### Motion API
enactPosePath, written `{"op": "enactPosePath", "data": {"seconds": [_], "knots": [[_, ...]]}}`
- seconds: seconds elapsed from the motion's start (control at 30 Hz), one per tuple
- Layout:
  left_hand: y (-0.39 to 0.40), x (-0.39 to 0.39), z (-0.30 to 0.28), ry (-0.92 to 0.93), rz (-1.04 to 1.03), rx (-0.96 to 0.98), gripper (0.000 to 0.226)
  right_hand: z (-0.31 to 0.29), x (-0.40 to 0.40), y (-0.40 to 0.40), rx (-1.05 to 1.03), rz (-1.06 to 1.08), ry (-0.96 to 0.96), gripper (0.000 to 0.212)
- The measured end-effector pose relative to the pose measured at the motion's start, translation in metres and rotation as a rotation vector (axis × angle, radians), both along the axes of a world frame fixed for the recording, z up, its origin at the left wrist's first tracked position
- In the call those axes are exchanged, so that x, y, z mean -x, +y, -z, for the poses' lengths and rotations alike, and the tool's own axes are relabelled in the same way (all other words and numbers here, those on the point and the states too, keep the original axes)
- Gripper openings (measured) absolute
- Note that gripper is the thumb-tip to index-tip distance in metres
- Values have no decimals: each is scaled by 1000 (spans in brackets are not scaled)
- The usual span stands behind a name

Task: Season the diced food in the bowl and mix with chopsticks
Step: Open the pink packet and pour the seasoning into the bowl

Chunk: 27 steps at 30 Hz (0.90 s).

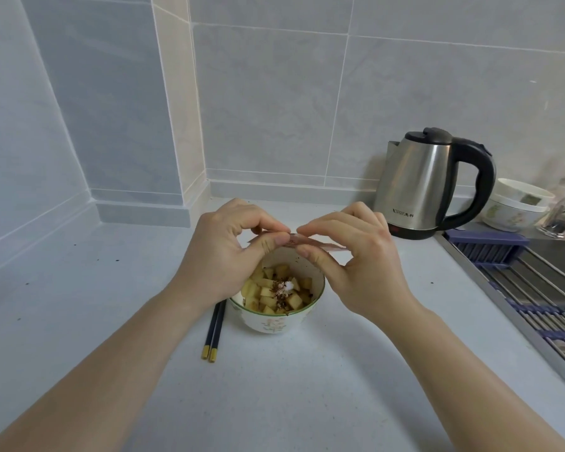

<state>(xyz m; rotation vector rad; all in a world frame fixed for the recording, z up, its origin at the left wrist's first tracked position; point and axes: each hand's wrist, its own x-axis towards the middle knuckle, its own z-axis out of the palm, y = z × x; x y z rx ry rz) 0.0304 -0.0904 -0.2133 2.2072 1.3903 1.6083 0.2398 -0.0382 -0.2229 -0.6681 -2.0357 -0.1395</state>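
Over one bowl (276, 316), two hands (229, 246) (359, 256) pinching perhaps one packet (310, 244)

White bowl (276, 321) with a green rim stands upright on the bench — pale yellow cubes (268, 293) inside, topped with brown and white seasoning; dark chopsticks (214, 331) lie just left.

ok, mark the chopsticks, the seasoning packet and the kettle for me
chopsticks (214, 334): head view, on the dark shafts left of the bowl.
seasoning packet (294, 240): head view, on the strip showing between the two hands.
kettle (418, 187): head view, on the steel body.
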Motion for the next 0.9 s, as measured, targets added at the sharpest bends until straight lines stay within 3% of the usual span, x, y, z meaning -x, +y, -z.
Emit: {"op": "enactPosePath", "data": {"seconds": [0.1, 0.4, 0.6, 0.7, 0.8, 0.9], "knots": [[1, -2, 3, 16, -21, -33, 12, 0, 7, -4, -22, -2, 14, 2], [-14, -5, -11, 59, -149, -304, 5, -8, 11, -7, -141, 46, 93, 6], [-97, 9, -45, 60, -235, -521, 6, -51, 31, -57, -261, -186, 212, 3], [-166, 35, -46, 52, -273, -483, 14, -68, 62, -104, -295, -319, 172, 3], [-232, 65, -38, 80, -364, -307, 29, -71, 96, -151, -259, -507, 119, 5], [-289, 92, -19, 116, -466, -217, 20, -61, 129, -192, -189, -673, 25, 7]]}}
